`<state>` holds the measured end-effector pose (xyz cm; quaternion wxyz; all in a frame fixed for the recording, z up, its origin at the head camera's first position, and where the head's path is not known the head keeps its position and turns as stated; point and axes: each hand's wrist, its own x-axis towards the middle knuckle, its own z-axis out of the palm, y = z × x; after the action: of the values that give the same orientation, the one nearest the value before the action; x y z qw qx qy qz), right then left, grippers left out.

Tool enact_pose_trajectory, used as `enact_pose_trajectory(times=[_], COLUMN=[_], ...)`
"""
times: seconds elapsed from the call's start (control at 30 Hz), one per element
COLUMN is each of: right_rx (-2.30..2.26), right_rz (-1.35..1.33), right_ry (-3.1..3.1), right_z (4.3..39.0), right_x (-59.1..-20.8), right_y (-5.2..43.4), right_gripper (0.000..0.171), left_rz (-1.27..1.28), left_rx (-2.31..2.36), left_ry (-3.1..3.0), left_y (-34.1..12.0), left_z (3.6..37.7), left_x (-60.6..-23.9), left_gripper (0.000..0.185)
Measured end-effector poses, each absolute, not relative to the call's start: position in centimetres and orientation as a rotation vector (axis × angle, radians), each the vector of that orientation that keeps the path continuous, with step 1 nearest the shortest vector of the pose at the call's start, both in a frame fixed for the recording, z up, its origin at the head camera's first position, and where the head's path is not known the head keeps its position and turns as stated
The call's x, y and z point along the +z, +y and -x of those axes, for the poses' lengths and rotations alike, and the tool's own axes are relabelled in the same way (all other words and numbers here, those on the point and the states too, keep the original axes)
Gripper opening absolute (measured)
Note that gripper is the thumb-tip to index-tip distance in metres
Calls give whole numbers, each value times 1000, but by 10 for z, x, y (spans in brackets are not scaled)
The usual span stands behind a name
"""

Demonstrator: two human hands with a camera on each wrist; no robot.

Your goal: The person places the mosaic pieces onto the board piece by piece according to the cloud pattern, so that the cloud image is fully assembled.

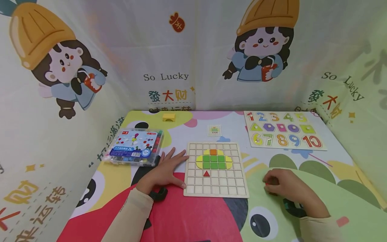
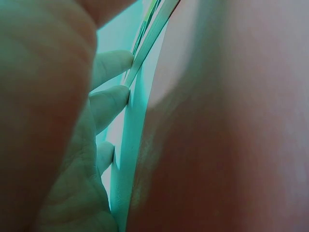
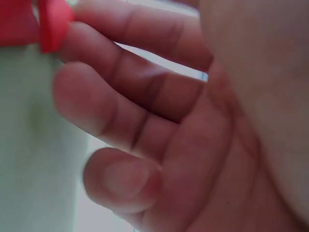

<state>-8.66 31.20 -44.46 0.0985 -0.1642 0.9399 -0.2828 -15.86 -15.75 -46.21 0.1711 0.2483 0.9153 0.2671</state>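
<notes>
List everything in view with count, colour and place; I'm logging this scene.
grid board: 1, pale wood, mat centre, holding green, yellow, orange and red tiles
red piece: 1, at the right fingertips
number puzzle: 1, multicolour, far right
plastic box: 1, clear, blue label, left
pattern card: 1, white, behind the board
yellow block: 1, far edge
left hand: flat, touching the board's left edge
right hand: curled on the red piece

My head camera looks forward and down over the bench [image 1: 187, 215]. Each wrist camera sits extremely close to its own hand, sharing only hands and bench surface with it.
</notes>
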Motion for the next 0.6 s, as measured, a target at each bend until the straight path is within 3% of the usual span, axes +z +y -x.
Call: enact_pose_trajectory(times=[0.33, 0.6], right_rx=[-817, -784], right_rz=[433, 543], right_ry=[2787, 2886], right_z=[87, 90], right_x=[-444, -448], right_y=[311, 311], right_gripper=[21, 12], left_rz=[-713, -699], left_rx=[753, 747], left_ry=[2596, 2599], left_y=[-158, -158], left_z=[160, 160], left_x=[-464, -463], left_gripper=[111, 112])
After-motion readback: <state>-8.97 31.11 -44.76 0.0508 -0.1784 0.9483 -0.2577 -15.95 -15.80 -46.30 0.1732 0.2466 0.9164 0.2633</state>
